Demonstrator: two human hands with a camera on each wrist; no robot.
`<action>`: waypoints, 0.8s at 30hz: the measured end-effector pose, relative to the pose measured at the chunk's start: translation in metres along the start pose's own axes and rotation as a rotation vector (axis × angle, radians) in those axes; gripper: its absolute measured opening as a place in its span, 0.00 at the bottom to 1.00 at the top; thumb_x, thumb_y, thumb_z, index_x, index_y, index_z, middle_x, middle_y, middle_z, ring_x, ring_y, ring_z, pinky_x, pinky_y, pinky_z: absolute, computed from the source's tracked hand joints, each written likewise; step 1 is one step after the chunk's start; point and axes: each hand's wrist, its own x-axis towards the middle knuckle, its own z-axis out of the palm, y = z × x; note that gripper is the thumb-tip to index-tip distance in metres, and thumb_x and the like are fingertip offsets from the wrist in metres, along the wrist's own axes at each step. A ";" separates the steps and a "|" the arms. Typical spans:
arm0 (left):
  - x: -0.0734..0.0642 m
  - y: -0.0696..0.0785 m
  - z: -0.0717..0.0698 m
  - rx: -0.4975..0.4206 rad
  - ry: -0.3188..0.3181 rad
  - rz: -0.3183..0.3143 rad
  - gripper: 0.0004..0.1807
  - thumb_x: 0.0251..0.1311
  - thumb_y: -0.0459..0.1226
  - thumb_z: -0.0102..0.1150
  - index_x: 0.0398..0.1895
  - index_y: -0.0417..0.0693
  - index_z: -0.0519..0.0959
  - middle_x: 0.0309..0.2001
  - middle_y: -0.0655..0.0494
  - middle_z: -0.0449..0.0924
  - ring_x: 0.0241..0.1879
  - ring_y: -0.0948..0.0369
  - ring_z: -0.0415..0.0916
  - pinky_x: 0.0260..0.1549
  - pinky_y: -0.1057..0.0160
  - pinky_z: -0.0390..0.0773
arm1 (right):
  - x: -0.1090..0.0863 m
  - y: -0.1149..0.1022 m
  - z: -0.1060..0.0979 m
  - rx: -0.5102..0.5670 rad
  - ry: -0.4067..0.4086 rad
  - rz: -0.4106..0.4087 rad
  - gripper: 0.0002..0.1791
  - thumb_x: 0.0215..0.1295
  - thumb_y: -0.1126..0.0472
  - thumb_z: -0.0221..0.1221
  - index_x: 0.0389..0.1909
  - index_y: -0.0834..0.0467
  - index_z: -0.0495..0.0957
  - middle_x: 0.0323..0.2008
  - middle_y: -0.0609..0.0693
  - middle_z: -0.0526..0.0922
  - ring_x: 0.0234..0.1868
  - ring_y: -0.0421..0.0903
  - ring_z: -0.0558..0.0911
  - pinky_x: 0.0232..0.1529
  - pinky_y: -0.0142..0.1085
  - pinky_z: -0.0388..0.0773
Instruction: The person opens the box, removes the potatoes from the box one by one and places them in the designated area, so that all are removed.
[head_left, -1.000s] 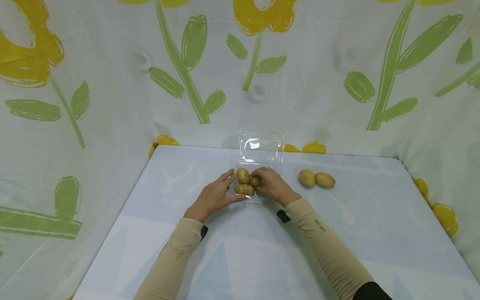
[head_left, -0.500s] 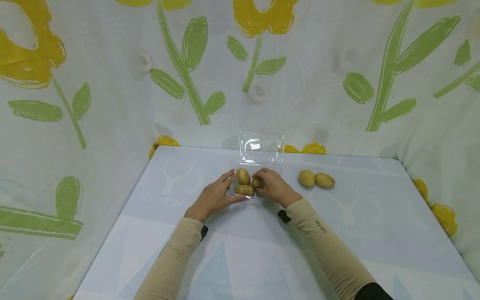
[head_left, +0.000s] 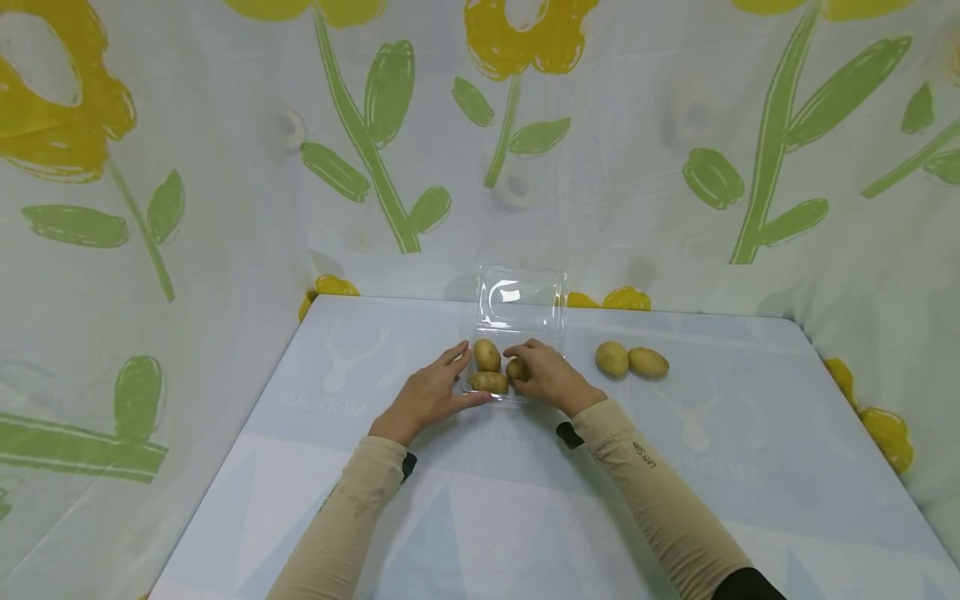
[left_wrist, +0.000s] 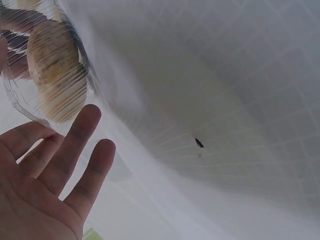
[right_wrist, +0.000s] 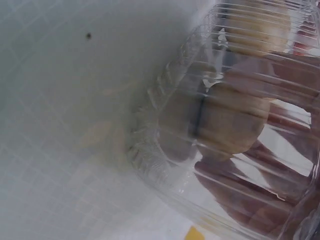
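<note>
A clear plastic clamshell container (head_left: pixel 559 304) stands on the table with its lid raised at the back. One potato (head_left: pixel 487 355) and another potato (head_left: pixel 489 382) lie in its left part. My right hand (head_left: pixel 552 377) grips a third potato (head_left: pixel 514 368) in the container's right part, and its fingers partly cover it. Through the ribbed wall, the right wrist view shows that potato (right_wrist: pixel 235 120) among the fingers. My left hand (head_left: pixel 426 397) rests at the container's left front corner, fingers spread and thumb along the front edge; in the left wrist view two of its fingers (left_wrist: pixel 86 117) stand away from the plastic.
Two more potatoes (head_left: pixel 612 359) (head_left: pixel 648 362) lie side by side on the table, right of the container. The white patterned table (head_left: pixel 465 508) backs onto a flower-printed curtain (head_left: pixel 615 167), which also hangs at both sides.
My right hand and its potato have shifted slightly right, widening the gap to the potatoes on the left. My left hand stays at the container's corner.
</note>
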 end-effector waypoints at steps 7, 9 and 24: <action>-0.001 0.000 0.000 -0.012 -0.001 -0.005 0.53 0.59 0.69 0.59 0.78 0.44 0.60 0.80 0.55 0.53 0.70 0.49 0.67 0.63 0.47 0.73 | -0.001 0.000 0.000 0.017 -0.003 0.007 0.25 0.58 0.68 0.71 0.57 0.63 0.79 0.55 0.62 0.79 0.56 0.59 0.79 0.60 0.52 0.76; -0.001 0.001 0.000 -0.016 -0.001 -0.007 0.53 0.59 0.67 0.60 0.78 0.44 0.60 0.80 0.56 0.53 0.70 0.49 0.67 0.63 0.47 0.73 | -0.001 0.000 0.001 0.020 -0.003 0.006 0.26 0.57 0.68 0.71 0.58 0.63 0.79 0.56 0.62 0.79 0.57 0.60 0.79 0.61 0.52 0.75; 0.000 0.001 0.000 -0.020 0.003 -0.011 0.52 0.59 0.67 0.61 0.78 0.44 0.61 0.79 0.55 0.54 0.69 0.49 0.68 0.62 0.46 0.73 | 0.000 0.002 0.003 0.044 0.002 0.026 0.28 0.57 0.70 0.70 0.60 0.63 0.77 0.57 0.61 0.80 0.59 0.59 0.78 0.64 0.51 0.73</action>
